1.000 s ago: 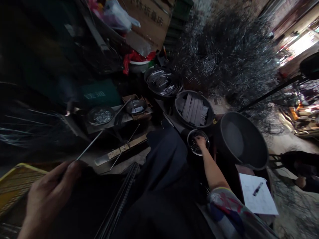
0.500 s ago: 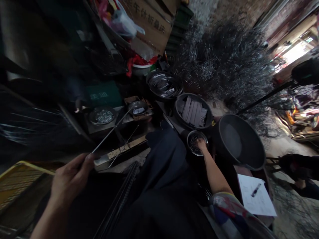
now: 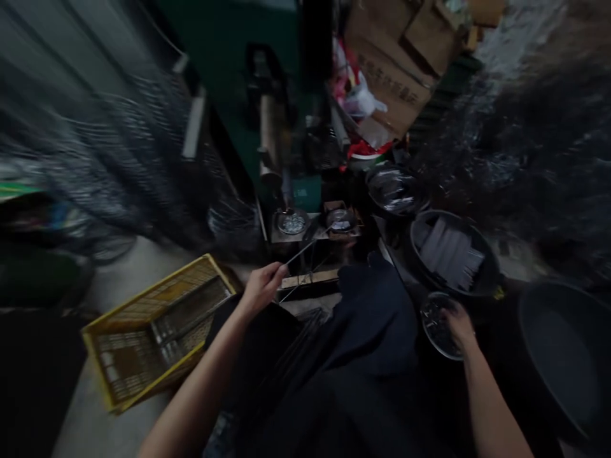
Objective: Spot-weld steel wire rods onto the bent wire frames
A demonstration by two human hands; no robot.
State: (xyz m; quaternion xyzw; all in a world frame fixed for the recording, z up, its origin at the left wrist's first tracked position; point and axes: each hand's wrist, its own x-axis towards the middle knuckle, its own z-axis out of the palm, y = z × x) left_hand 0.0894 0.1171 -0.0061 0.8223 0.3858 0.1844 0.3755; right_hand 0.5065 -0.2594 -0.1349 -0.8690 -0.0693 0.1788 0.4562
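Observation:
My left hand (image 3: 261, 287) is closed around one end of a thin metal rod (image 3: 300, 250), which slants up and away to the right. The rod's far end is close to a small round dish (image 3: 342, 220) on the low bench ahead. On the other side, my right hand (image 3: 459, 323) reaches into a round metal bowl (image 3: 432, 337) of small dark pieces. Its fingers are blurred and partly hidden, so I cannot make out whether they grip a piece. More thin rods (image 3: 310, 324) lie at my lap, beside the dark cloth (image 3: 372, 324) over my legs.
A yellow plastic crate (image 3: 143, 312) stands on the floor at left. Ahead, a machine (image 3: 272, 140) rises over a dish of shiny small parts (image 3: 293, 222). At right are a basin of flat strips (image 3: 449, 251), a large dark basin (image 3: 558, 356) and tangled wire (image 3: 515, 165).
My view has swung left, bringing the crate and machine into sight. My left hand still holds the rod, and my right hand is still in the bowl.

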